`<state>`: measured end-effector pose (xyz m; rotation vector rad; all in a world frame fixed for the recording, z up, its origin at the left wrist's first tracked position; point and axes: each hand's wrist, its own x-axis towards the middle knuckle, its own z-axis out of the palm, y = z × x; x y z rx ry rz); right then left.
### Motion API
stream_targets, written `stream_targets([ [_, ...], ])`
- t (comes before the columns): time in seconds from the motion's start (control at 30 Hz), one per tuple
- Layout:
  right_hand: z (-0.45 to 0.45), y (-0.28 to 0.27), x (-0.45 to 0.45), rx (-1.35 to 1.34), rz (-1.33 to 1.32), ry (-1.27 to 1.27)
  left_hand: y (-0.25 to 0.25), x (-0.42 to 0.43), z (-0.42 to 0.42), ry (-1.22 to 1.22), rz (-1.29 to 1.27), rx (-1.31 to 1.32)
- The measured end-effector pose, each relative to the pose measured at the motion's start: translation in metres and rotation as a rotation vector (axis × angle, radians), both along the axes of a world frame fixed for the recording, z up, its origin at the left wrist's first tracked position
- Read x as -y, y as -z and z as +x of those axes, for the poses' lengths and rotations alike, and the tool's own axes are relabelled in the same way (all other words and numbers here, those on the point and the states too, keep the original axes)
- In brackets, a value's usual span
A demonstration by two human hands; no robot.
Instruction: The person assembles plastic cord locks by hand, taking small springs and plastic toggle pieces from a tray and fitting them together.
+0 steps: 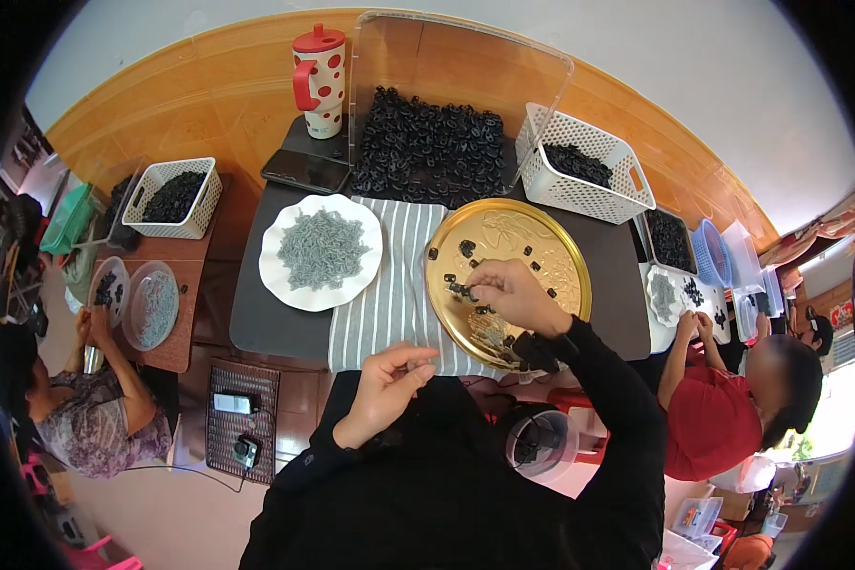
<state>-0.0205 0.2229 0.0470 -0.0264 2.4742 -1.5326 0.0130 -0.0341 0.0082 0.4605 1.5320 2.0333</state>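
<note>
My right hand (515,296) is over the round gold tray (565,252), its thumb and fingers pinched at a small black plastic piece (459,288). Several more such pieces lie scattered on the tray. In front of my body, at the edge of the striped cloth (389,313), is my left hand (387,388). Its thumb and index finger are drawn together, and whatever is between them is too small to name. To the left, a white scalloped plate (274,271) carries a heap of small grey pieces (321,249).
Behind the tray, a clear bin (465,27) holds a large pile of black pieces. A white basket (589,195), a phone (306,171) and a red-dotted tumbler (325,90) stand around it. Co-workers sit at both sides; a bucket (551,446) is below the table.
</note>
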Motion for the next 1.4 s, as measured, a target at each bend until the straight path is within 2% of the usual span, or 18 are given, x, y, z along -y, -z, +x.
stream_targets([
  [0.03, 0.01, -0.003, 0.004, 0.003, -0.005, 0.004, -0.002, -0.004, 0.0, -0.016, 0.034, -0.022],
  [0.1, 0.03, -0.016, 0.02, 0.049, -0.346, 0.121, -0.004, -0.015, 0.001, -0.027, 0.063, -0.042],
  [0.17, 0.044, -0.015, 0.029, 0.097, -0.407, 0.163, -0.006, -0.029, 0.003, -0.074, 0.15, 0.071],
  [0.27, 0.058, -0.011, 0.04, 0.02, -0.568, 0.249, -0.007, -0.045, 0.005, -0.111, 0.219, 0.087],
  [0.5, 0.078, 0.012, 0.061, -0.217, -0.606, 0.357, 0.002, -0.05, 0.004, -0.134, 0.184, -0.017],
  [0.57, 0.083, 0.016, 0.06, -0.207, -0.652, 0.355, 0.003, -0.048, 0.003, -0.136, 0.152, -0.058],
  [0.7, 0.091, 0.01, 0.049, -0.161, -0.425, 0.275, -0.003, -0.041, 0.001, -0.114, 0.05, -0.157],
  [0.77, 0.093, 0.005, 0.039, -0.139, -0.337, 0.221, -0.006, -0.036, 0.0, -0.076, 0.041, -0.02],
  [0.87, 0.084, -0.002, 0.013, -0.357, 0.077, 0.187, 0.003, -0.023, -0.007, -0.09, 0.005, -0.009],
  [0.9, 0.079, -0.005, 0.007, -0.352, 0.078, 0.187, 0.006, -0.02, -0.01, -0.09, 0.004, -0.005],
  [1.0, 0.068, -0.01, -0.01, -0.477, 0.444, 0.125, 0.013, -0.017, -0.018, -0.132, 0.007, -0.019],
  [1.13, 0.061, -0.006, -0.012, -0.439, 0.55, 0.067, 0.013, -0.019, -0.018, -0.162, -0.004, -0.085],
  [1.3, 0.046, 0.0, 0.006, -0.664, 0.644, -0.149, 0.017, -0.021, -0.022, -0.12, 0.044, -0.121],
  [1.4, 0.041, 0.002, 0.007, -0.629, 0.691, -0.242, 0.013, -0.022, -0.021, -0.141, 0.05, -0.078],
])
